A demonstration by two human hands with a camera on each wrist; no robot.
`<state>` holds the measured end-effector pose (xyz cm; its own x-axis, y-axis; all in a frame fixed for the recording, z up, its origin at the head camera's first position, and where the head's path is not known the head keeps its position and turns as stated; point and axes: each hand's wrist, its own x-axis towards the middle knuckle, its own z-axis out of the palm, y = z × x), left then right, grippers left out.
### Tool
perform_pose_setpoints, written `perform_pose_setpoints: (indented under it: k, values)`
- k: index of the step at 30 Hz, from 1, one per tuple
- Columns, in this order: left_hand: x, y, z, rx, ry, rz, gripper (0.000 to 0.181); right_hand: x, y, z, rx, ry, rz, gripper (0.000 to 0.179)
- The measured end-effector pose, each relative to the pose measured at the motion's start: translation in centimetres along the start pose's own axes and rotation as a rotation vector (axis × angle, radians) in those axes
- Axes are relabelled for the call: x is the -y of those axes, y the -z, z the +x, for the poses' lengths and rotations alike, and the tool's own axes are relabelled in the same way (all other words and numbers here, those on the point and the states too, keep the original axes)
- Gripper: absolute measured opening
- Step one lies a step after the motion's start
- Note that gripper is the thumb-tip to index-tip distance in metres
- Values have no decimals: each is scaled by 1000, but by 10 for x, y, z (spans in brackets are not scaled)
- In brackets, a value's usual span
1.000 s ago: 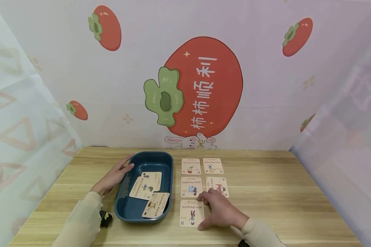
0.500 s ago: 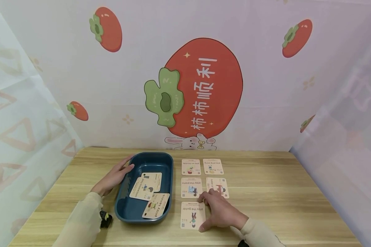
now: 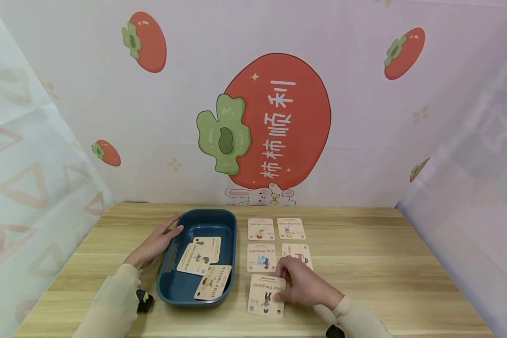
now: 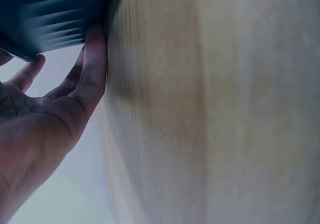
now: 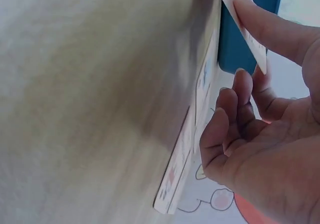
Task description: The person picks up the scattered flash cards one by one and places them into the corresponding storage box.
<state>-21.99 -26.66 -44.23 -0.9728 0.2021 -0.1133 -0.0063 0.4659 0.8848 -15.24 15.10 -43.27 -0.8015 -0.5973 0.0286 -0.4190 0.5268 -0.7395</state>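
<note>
My left hand (image 3: 155, 243) holds the left side of a dark blue plastic tray (image 3: 169, 295), its thumb over the rim. In the left wrist view, fingertips touch the tray's ribbed outer wall (image 4: 55, 16). Inside the tray lie several picture cards, among them "play basketball" (image 3: 193, 259) and "play tennis" (image 3: 213, 282). My right hand (image 3: 306, 284) pinches the "play the guitar" card (image 3: 259, 300) by its right side, between thumb and finger. That card (image 5: 247, 31) is tilted up off the table in the right wrist view. The right hand partly covers a "take a…" card (image 3: 302, 251).
Behind the held card lie the "play the piano" card (image 3: 259, 257), the "play on the slide" card (image 3: 260, 229) and the "play ping-pong" card (image 3: 291, 228). All rest on the wooden table (image 3: 376, 267). A printed persimmon backdrop (image 3: 186, 103) stands along the back edge.
The "play the guitar" card has slid slightly towards me and right, then lifted and turned a little as my right thumb moved onto its face. My left hand and the tray have stayed put.
</note>
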Motion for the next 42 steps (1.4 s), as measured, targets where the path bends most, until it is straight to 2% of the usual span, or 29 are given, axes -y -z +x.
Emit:
perform_pose_setpoints:
  k: [12, 18, 28, 42]
  values:
    - [3, 0, 1, -1, -12, -8, 66, -2, 7, 2, -14, 15, 0, 16]
    - [3, 0, 1, -4, -17, -4, 65, 1, 12, 2, -60, 62, 19, 14]
    - [1, 0, 0, -3, -2, 0, 66, 19, 24, 13, -201, 43, 116, 9]
    - [2, -1, 0, -5, -7, -7, 66, 45, 17, 40, -240, 79, 165, 10]
